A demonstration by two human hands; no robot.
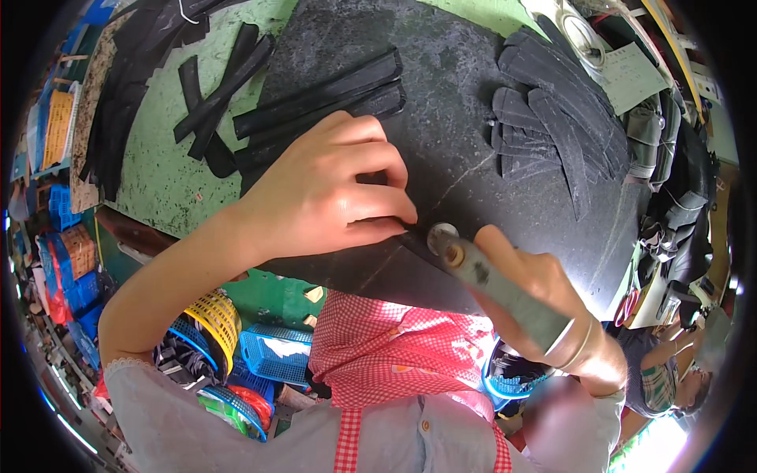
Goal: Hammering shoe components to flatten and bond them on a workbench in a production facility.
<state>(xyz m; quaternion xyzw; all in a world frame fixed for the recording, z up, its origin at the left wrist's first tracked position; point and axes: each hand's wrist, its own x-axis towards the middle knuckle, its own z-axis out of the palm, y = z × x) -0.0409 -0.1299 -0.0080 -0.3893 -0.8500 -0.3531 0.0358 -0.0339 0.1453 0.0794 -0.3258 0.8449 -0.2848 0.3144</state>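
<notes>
My left hand (331, 185) is bent over the dark work slab, its fingertips pressed together on a narrow black strip (419, 243). Part of that strip is hidden under the fingers. My right hand (528, 276) is wrapped round a hammer (512, 296) with a grey metal body and a round face. The hammer's face is close to the strip, just right of my left fingertips; whether they touch I cannot tell. Beyond my left hand lie long black strips (331, 91) side by side.
A pile of black pieces (552, 110) lies at the right of the dark slab (449, 47). Crossed black strips (217, 102) rest on the green surface at left. Below the bench stand a yellow basket (217, 323) and a blue basket (276, 355). Another person (662, 370) is at far right.
</notes>
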